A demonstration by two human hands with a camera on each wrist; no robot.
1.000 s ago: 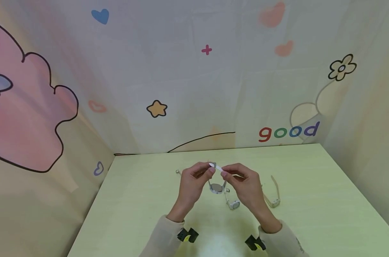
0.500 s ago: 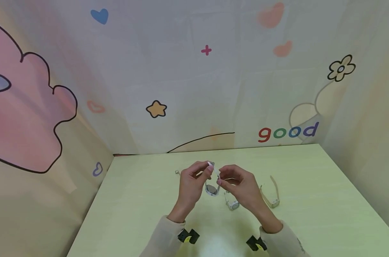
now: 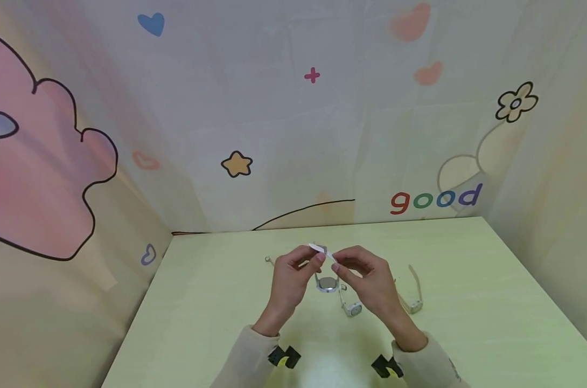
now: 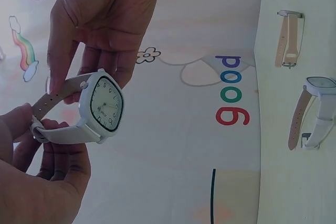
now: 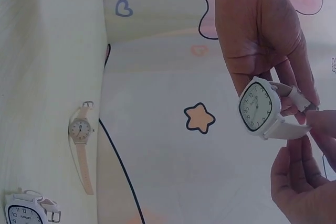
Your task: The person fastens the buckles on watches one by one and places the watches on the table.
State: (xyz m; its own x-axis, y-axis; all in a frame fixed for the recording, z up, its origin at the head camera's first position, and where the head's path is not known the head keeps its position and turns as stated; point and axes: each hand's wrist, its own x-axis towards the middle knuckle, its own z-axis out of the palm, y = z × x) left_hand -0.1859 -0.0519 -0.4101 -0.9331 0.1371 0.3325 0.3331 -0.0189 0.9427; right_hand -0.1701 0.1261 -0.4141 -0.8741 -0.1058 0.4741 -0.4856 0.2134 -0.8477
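Observation:
A white wristwatch (image 3: 327, 284) hangs face outward between my two hands, above the table. Its square-cornered dial and pale strap show best in the left wrist view, where the watch (image 4: 105, 106) is held by the strap ends. The thumb and fingers of my left hand (image 3: 288, 283) pinch the strap at the buckle end. On the other side my right hand (image 3: 373, 280) pinches the holed end of the strap. In the right wrist view the two strap ends meet between the fingertips, which partly hide the buckle.
Another white watch (image 3: 353, 309) lies on the table (image 3: 216, 323) below the hands. A beige-strapped watch (image 3: 414, 306) lies at the right. A pink-strapped watch (image 5: 80, 130), mostly hidden by my left hand in the head view, lies at the left. Printed cloth walls (image 3: 274, 108) enclose the table.
My right hand dipped left and down with its strap end half a second ago, and is now up and to the right again. The held watch swung left, then back. My left hand stayed nearly still.

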